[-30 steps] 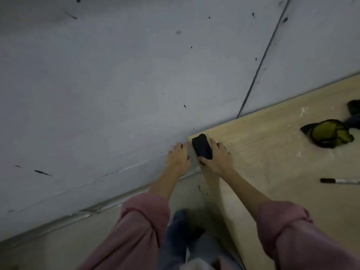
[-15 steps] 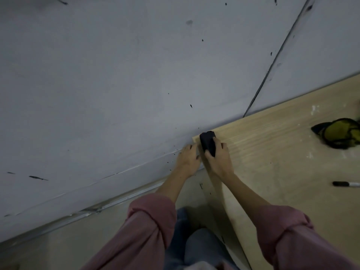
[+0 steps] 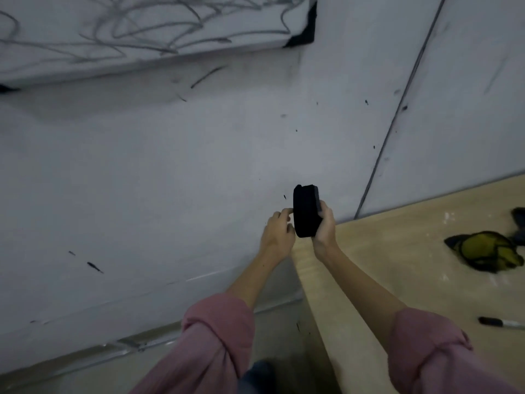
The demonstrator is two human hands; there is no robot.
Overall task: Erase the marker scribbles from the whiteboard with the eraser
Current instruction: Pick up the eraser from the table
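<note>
A whiteboard covered in grey marker scribbles hangs on the wall at the top left, with a black corner cap at its lower right. My right hand is shut on a black eraser and holds it upright in the air above the corner of the table. My left hand is just left of the eraser, fingers curled, fingertips touching or nearly touching its side. The eraser is well below the board.
A light wooden table fills the right side, its corner under my hands. A yellow and black cloth lies on it at the right, and a black marker near the right edge. The grey wall carries small dark marks.
My right hand has lifted the eraser off the table corner and turned it upright. The left hand rose with it. The view tilted up, bringing the scribbled whiteboard into sight.
</note>
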